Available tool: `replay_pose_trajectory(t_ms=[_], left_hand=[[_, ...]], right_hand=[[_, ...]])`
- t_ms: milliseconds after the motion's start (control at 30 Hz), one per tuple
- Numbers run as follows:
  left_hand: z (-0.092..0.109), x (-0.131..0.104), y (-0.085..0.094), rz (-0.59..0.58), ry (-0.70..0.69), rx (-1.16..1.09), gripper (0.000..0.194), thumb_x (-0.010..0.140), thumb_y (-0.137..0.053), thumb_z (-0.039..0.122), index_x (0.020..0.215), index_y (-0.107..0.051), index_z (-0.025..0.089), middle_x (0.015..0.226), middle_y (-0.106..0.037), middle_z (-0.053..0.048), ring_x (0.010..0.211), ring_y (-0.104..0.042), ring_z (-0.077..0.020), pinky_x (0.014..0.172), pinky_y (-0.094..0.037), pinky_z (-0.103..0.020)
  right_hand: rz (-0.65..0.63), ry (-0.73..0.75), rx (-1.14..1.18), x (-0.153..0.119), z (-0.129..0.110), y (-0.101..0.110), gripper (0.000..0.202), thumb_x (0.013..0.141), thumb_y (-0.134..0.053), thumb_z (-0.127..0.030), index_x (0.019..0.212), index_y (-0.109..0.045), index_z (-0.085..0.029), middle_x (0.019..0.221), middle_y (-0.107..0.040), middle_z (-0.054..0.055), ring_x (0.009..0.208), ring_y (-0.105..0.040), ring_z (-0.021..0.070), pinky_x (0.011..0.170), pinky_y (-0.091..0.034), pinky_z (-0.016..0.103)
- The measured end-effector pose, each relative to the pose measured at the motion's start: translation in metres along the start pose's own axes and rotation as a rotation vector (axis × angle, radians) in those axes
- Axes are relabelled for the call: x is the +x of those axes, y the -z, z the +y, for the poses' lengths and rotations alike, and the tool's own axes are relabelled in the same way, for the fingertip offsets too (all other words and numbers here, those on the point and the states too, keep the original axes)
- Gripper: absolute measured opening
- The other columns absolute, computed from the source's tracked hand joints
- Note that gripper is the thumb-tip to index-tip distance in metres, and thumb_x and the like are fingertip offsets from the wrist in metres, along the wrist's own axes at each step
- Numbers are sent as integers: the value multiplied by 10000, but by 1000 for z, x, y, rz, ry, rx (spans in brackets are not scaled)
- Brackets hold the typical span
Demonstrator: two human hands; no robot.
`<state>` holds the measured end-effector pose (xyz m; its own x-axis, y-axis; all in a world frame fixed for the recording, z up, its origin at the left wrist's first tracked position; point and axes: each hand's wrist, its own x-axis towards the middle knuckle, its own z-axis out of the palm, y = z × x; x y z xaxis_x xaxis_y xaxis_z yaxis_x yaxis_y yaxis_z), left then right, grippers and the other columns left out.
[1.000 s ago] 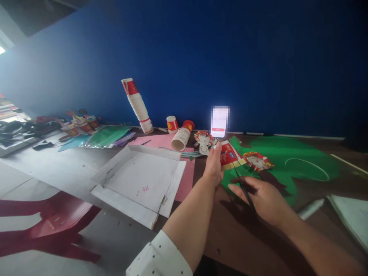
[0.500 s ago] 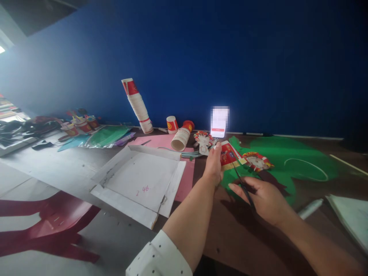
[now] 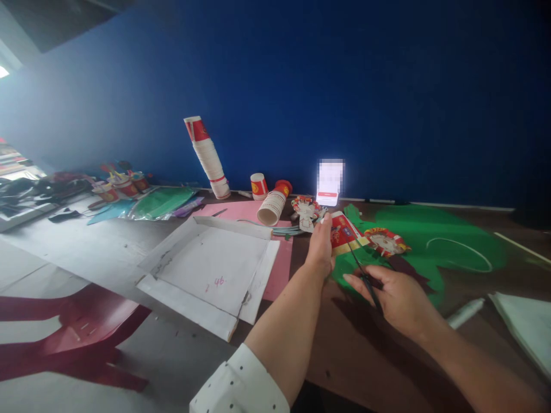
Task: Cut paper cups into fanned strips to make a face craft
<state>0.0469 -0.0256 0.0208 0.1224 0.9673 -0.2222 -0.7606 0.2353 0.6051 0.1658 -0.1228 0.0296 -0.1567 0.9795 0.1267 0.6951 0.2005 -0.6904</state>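
My left hand [image 3: 321, 246] is closed on a red and white paper cup [image 3: 343, 230] with a yellow band, holding it over green paper. Dark-handled scissors [image 3: 365, 276] are gripped in my right hand [image 3: 394, 295], their blades reaching up to the cup's near edge. Just right of the cup lies a cut-up cup piece [image 3: 386, 241], its red and yellow strips fanned around a pale centre. Another fringed cup piece [image 3: 306, 212] with a white cutout sits behind my left hand. A lit phone [image 3: 330, 182] leans against the blue wall.
A white cardboard tray [image 3: 206, 275] lies left of my forearm, partly over pink paper [image 3: 282, 269]. Behind it stand a tall leaning cup stack [image 3: 209, 160], a single cup [image 3: 259, 186] and a tipped stack [image 3: 273, 206]. A red plastic chair [image 3: 94, 327] is at lower left.
The view has shifted very slightly. Both hands, the cup and the scissors stay almost in place.
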Motion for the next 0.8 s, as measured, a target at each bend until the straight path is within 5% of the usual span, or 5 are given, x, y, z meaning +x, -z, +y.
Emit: replay_pose_trajectory(t_ms=[433,800], left_hand=[[1,-4,-2,39,48,65,313,909,-584,479,956,-657,178,868,-725,-91,1006,-721,-306,927,-581,-474],[2,-6,-5,84,36,86,292,913,-588,461,872,-660,182,772,-692,-59,877,-723,-252,864,-600,-421]], right_hand=[[-4,-49,67,3,0,1,362,845,-639,-593,874,-774,-259,814,-808,5,768,-737,243,664,-538,275],[23,-16,43,2,-3,2,378,850,-607,-586,785,-759,-245,704,-781,8,686,-723,240,593,-522,276]])
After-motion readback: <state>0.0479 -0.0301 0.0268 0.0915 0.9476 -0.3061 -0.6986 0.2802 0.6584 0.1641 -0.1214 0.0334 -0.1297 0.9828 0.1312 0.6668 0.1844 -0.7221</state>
